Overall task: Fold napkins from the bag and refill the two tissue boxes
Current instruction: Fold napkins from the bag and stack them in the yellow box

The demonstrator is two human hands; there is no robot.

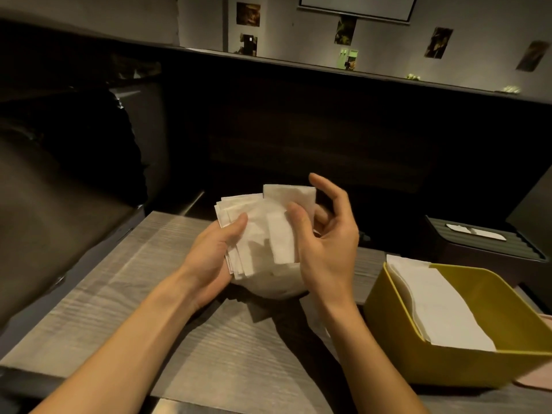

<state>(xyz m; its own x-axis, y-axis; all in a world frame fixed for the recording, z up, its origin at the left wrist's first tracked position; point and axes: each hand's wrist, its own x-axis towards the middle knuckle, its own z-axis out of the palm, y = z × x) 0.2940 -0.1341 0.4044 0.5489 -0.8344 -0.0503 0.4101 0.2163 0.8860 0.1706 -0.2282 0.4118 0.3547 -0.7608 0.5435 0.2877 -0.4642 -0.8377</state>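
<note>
The left hand [215,249] cups a fanned stack of napkins [254,231] above the tabletop [119,279], left of the yellow tissue box [466,366]; its grip is curled round the stack's edge. The right hand [325,234] pinches the top sheet by thumb, other fingers spread. The loose fan could likely slip and scatter before reaching the box.

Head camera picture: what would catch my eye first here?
First, the fanned stack of white paper napkins at centre, held above the grey wood-grain table by the left hand, with the right hand pinching its top sheets. Next, the open mustard-yellow plastic box at lower right, with folded white napkins inside.
</note>
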